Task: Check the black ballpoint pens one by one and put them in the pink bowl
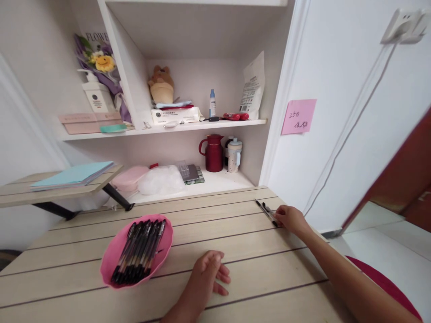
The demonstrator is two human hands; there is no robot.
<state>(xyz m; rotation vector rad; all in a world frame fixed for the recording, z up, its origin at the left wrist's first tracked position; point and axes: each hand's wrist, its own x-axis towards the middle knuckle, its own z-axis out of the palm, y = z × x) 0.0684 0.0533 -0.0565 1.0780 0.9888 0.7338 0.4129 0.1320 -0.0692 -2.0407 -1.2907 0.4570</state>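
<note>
At the far right of the table, my right hand [292,219] has its fingers closed together at a pen, whose cap end [266,207] pokes out past the fingertips. A second pen [261,210] lies on the wood just left of it, its lower end close to my fingers. My left hand [208,278] hovers over or rests on the front middle of the table, fingers loosely bent and apart, holding nothing. To its left stands a pink scalloped bowl [168,240]. Several black-capped pens [141,249] lie side by side in it.
A small raised stand [116,172] with blue paper [74,174] is on the left. Behind the table, a shelf holds a dark red jug [214,154], a lidded cup [235,157] and a plastic bag [161,180]. A cable [340,150] hangs on the right wall.
</note>
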